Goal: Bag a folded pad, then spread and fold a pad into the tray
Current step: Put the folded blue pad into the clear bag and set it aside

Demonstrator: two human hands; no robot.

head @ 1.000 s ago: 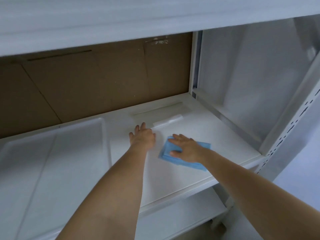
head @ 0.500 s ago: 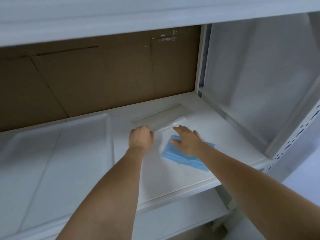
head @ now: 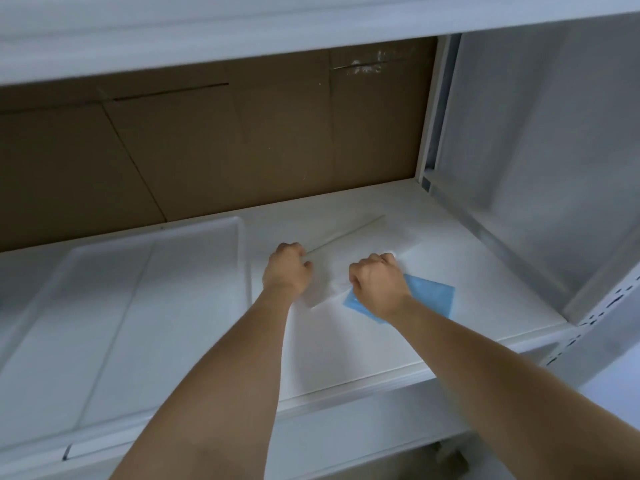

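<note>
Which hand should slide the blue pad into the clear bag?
Probably the right hand: it sits directly over the folded blue pad, while the left hand grips the clear bag.

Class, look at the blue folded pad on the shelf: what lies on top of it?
The right hand and wrist lie over the near-left part of the blue pad, fingers curled on a clear bag. The pad's covered part cannot be seen.

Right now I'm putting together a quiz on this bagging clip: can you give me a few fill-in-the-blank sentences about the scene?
1. The folded pad under the right hand is ____ in colour.
2. The white tray lies to the ____ of the left hand.
3. Both hands grip a clear plastic ____.
4. The wall behind the shelf is brown ____.

Missing words: blue; left; bag; cardboard
</note>
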